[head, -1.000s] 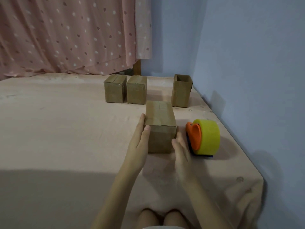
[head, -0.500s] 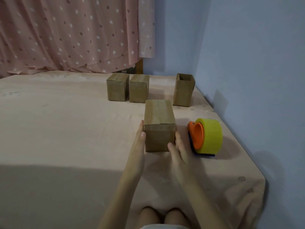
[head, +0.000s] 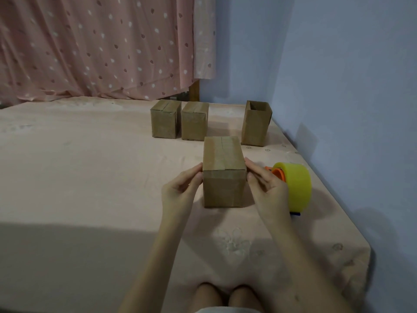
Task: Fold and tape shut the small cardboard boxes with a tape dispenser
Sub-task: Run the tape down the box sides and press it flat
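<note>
Matte cardboard box (head: 223, 171) gripped btwn left hand (head: 180, 193) & right hand (head: 266, 188).

A bed (head: 79, 177) covered in a pale peach sheet is filling most of the view, its near half lying in shadow. A pink curtain (head: 90, 46) dotted with light and dark spots is hanging behind it, its hem touching the sheet. Plain blue walls (head: 349, 75) are meeting in the far corner.
</note>
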A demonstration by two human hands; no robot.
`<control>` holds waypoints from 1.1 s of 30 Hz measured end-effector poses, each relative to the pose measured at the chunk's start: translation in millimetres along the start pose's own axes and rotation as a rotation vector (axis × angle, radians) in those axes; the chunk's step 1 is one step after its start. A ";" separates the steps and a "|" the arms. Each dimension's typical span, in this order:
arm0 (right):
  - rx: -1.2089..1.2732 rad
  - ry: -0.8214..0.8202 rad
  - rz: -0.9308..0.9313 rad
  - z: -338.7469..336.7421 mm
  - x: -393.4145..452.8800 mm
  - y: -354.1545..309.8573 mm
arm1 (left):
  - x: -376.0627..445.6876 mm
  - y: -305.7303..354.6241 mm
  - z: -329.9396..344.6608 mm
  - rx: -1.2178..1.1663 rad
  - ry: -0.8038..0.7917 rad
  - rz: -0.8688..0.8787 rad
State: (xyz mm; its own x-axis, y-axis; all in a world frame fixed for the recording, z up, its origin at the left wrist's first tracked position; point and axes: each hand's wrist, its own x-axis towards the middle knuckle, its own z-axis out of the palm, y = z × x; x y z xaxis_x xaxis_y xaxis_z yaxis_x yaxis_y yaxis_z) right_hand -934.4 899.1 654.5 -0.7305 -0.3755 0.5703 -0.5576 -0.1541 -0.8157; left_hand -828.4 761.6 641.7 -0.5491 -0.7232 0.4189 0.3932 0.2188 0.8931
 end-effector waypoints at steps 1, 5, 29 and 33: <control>0.004 0.006 0.002 -0.3 -0.5 1.1 | 0.3 -0.3 0.0 -0.010 0.001 -0.002; 0.059 0.001 0.035 -0.3 -6.3 -1.1 | -0.6 -0.9 -1.3 -0.020 -0.033 0.008; 0.011 0.042 -0.035 7.9 -10.0 10.7 | -11.4 -2.0 19.4 -0.009 0.107 0.049; -0.067 0.022 -0.092 5.6 -12.3 18.8 | -9.9 -7.9 6.7 0.021 -0.011 0.038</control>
State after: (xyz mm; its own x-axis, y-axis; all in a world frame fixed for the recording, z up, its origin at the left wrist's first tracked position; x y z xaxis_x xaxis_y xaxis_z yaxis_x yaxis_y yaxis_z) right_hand -933.7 895.7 631.6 -0.6829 -0.3422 0.6454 -0.6476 -0.1253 -0.7516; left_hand -831.0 771.4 631.6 -0.5421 -0.7072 0.4539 0.3983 0.2593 0.8798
